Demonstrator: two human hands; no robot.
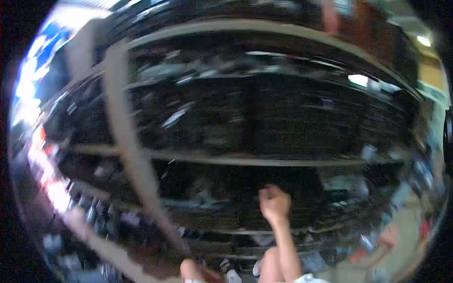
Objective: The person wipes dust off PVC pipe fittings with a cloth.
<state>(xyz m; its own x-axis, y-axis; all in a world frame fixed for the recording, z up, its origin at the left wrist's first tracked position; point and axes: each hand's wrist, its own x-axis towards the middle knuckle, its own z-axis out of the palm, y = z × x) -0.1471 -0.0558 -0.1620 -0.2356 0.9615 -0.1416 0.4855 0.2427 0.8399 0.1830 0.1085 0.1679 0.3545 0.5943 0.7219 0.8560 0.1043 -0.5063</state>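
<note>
My right hand (275,203) reaches forward at the lower middle, in front of the dark lower part of a large shelf rack (236,161). Its fingers look curled, with a small dark spot at them; motion blur hides what they hold, if anything. The forearm rises from the bottom edge, over my bare knee. My left hand cannot be made out in the picture.
Dark stacked items fill the shelves behind pale horizontal beams. A pale upright post (123,118) crosses the left side. Scattered objects lie low at both sides. Bright light comes in at the far left, and a pale floor (401,236) shows at the lower right.
</note>
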